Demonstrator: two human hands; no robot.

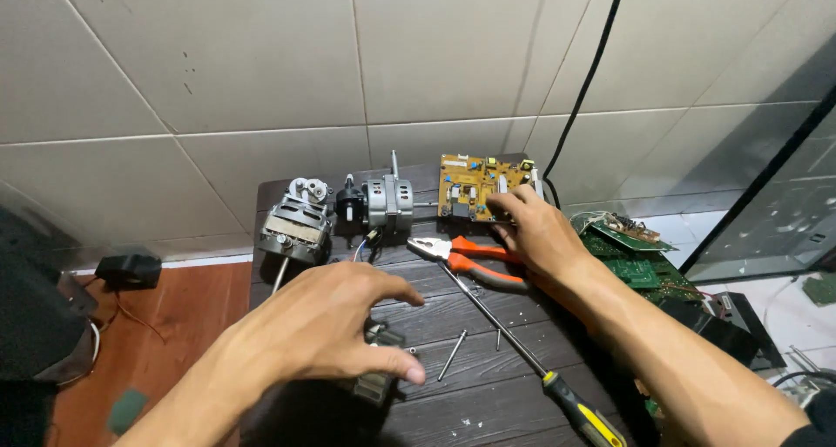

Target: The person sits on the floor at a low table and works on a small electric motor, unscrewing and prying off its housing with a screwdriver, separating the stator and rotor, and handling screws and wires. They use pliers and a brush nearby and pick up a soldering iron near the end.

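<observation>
Left grip (335, 329) cupped over motor part (376, 384) — right hand (533, 229) outstretched.

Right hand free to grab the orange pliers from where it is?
Probably yes. The right hand rests on the yellow circuit board, and the pliers lie right beside it on the table, nothing between. The left hand is clear of that path.
</observation>
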